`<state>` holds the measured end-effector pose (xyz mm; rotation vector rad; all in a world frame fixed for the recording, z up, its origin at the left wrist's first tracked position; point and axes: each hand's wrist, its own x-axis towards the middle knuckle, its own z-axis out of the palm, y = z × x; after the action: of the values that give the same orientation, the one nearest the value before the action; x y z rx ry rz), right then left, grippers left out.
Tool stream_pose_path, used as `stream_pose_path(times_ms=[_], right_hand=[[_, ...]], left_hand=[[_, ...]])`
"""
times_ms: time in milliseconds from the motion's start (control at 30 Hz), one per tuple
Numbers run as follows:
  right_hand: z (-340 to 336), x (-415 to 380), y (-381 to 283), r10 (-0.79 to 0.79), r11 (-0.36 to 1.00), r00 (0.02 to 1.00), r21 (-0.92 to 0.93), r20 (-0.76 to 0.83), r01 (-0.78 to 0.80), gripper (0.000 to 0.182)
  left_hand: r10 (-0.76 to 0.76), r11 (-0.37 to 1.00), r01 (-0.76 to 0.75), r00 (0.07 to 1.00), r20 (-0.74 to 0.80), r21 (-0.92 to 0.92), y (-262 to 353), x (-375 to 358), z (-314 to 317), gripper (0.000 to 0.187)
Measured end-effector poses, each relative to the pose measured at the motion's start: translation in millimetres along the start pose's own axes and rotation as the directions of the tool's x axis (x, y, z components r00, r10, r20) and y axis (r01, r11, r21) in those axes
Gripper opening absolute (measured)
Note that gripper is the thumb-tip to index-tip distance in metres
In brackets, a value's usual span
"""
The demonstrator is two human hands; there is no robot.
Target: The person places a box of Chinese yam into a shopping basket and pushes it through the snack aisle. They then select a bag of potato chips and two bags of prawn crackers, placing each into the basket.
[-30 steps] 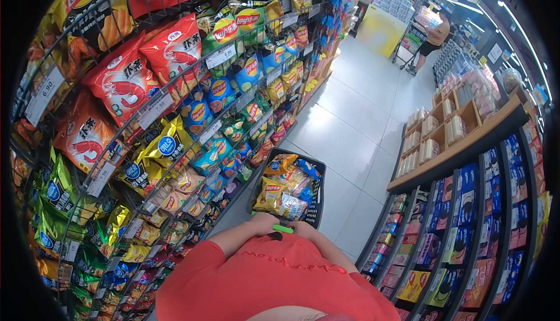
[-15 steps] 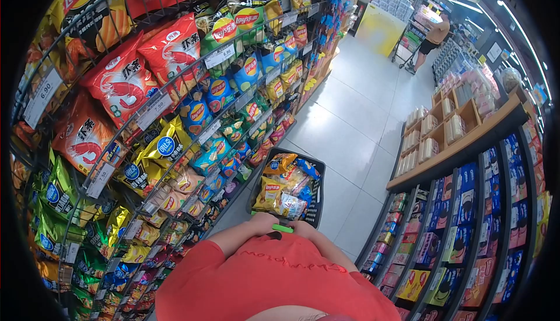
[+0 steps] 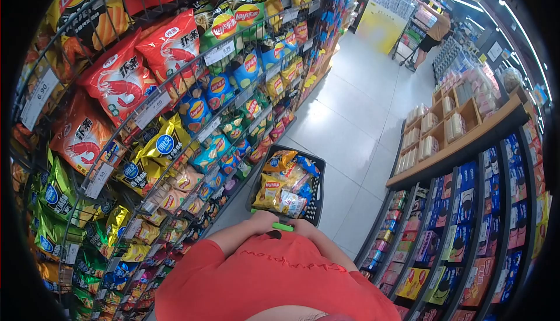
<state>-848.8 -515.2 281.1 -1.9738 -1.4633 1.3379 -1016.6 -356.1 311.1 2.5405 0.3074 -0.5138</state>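
A black shopping basket stands right in front of me, with several bags of snacks inside, among them a yellow Lay's bag. Its green handle shows between my hands. Closed around the handle's left part is my left hand. On the right part, my right hand is closed as well. Both hands are close to my red shirt, and their fingertips are mostly hidden.
Along the left runs a wire rack of chip bags with price tags. Packaged biscuits fill the right shelf, below a wooden display. Tiled floor leads to a person beside a shopping cart.
The person far down the aisle has bent forward toward the cart. My hands stay on the handle, and the basket keeps nearly the same place in view.
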Motion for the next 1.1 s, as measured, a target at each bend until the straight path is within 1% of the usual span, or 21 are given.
stream_pose_path(times_ms=[67,133,500,567,833,933,1100], right_hand=[[0.6,0.0,1.4,-0.027,1.0,1.0,0.0,0.003,0.027,0.058],[0.7,-0.5,1.5,-0.027,1.0,1.0,0.001,0.001,0.027,0.058],[-2.3,-4.1,-5.9,-0.015,1.0,1.0,0.009,-0.008,0.015,0.059],[-2.4,-5.0,-6.3,0.009,1.0,1.0,0.015,-0.004,-0.008,0.06],[0.1,-3.9,-3.9,0.011,1.0,1.0,-0.005,-0.011,-0.011,0.06],[0.5,-3.5,-3.8,0.01,1.0,1.0,-0.011,-0.012,-0.01,0.06],[0.8,-3.4,-5.1,0.011,1.0,1.0,-0.011,-0.02,-0.011,0.059]], left_hand=[[0.001,1.0,-0.001,1.0,-0.001,-0.004,-0.9,0.2,1.1,0.043],[0.004,1.0,-0.003,1.0,0.003,-0.029,-5.0,2.8,6.0,0.05],[0.023,0.999,-0.025,0.999,-0.028,-0.043,-8.2,2.8,10.9,0.048],[0.026,0.999,-0.027,0.999,-0.034,-0.039,-9.1,3.6,12.6,0.048],[-0.014,1.0,0.014,1.0,-0.004,-0.022,-4.9,2.2,9.2,0.046],[0.005,0.999,-0.007,0.999,-0.041,-0.049,-7.7,3.3,13.9,0.045],[0.011,0.999,-0.013,0.999,-0.039,-0.052,-7.6,2.3,12.2,0.044]])
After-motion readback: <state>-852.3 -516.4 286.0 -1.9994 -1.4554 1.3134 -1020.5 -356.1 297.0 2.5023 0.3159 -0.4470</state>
